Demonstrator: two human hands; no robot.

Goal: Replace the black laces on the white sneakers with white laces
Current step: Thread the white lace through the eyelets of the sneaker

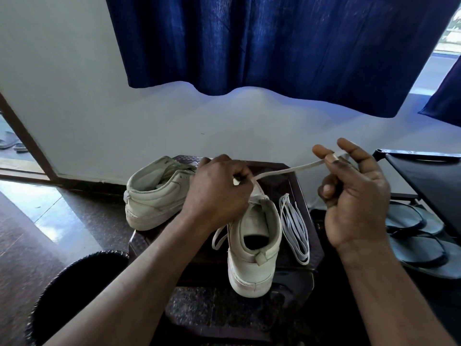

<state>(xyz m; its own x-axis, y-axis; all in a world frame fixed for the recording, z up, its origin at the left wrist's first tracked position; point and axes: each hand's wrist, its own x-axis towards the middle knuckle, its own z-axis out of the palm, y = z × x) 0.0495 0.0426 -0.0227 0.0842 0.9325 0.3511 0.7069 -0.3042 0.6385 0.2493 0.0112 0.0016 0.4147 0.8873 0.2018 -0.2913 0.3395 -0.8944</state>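
A sneaker (254, 245) stands heel-first on a dark stool (303, 193), just under the left hand (219, 188), whose curled fingers pinch a lace (287, 169). The lace runs taut to the right hand (356, 193), caught between two raised fingers. Below the right hand lies a spare lace (294, 228); left of the grip, a second sneaker (154, 193); beyond, a curtain (274, 46).

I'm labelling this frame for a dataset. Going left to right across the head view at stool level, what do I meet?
The far sneaker → near sneaker → folded white laces → right hand holding the threaded lace → sandals.
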